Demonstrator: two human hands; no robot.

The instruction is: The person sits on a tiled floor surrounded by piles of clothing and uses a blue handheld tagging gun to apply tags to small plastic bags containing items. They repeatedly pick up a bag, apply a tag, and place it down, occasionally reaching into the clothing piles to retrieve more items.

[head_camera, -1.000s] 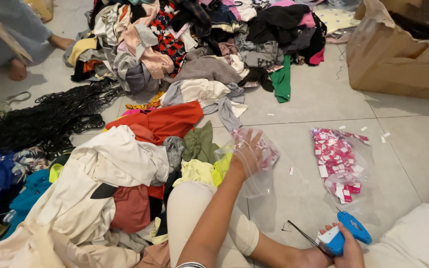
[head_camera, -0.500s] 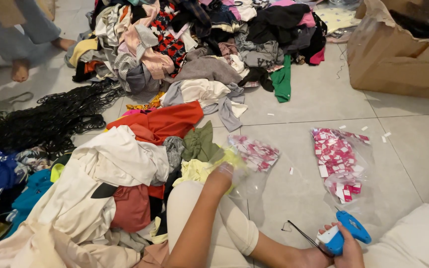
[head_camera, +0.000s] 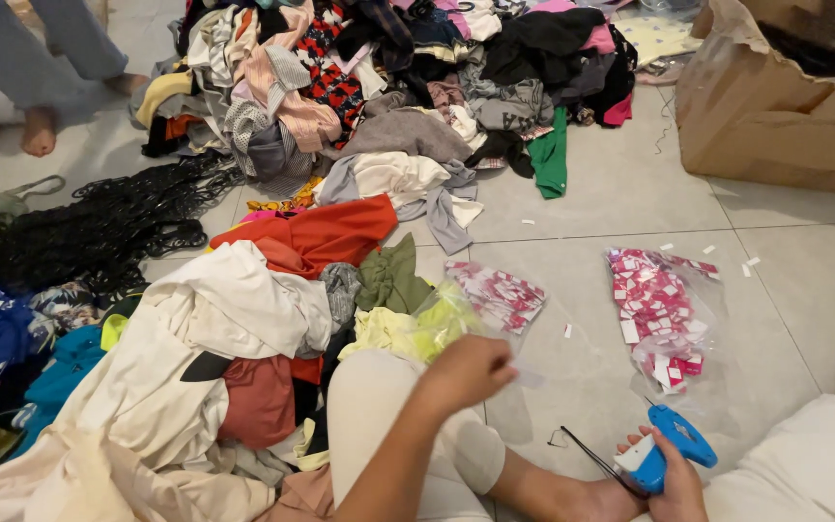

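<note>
Clear tag bag [head_camera: 495, 300] pinched by left hand [head_camera: 464, 372], right hand [head_camera: 674, 478] gripping blue tagging gun [head_camera: 667, 456], clothes heap [head_camera: 244, 329] crowding left

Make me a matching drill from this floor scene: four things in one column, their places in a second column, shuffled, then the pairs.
Things:
1. blue tagging gun
2. cardboard box
3. black hangers
4. clear bag of pink tags

Places:
A. heaped on the floor at the left
B. flat on the tiles between the clothes and the right leg
C. in the right hand
D. top right corner

Pairs: 1-C, 2-D, 3-A, 4-B
</note>
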